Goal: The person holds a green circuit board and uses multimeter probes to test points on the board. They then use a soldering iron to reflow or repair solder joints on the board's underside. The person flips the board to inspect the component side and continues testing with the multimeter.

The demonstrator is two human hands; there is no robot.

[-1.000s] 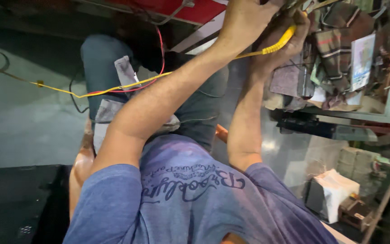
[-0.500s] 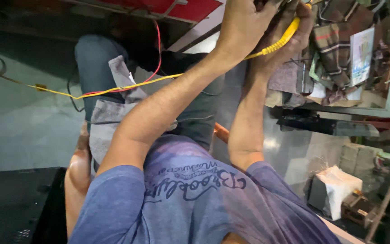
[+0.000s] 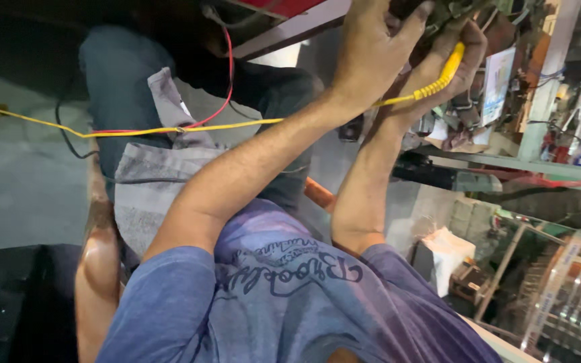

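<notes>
Both hands point(image 3: 371, 54) have shifted right, right hand point(image 3: 458, 67) gripping the yellow probe point(image 3: 446, 67).

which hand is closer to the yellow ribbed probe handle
Right. The right hand is closed around the yellow probe handle. The left hand sits just beside it, apart from the handle, fingers on dark parts.

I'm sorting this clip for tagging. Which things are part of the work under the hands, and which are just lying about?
In the work:
- left hand
- right hand, gripping the yellow probe
- yellow wire
- red wire

Lying about:
- grey cloth on the lap
- white box
- shelf clutter
</notes>
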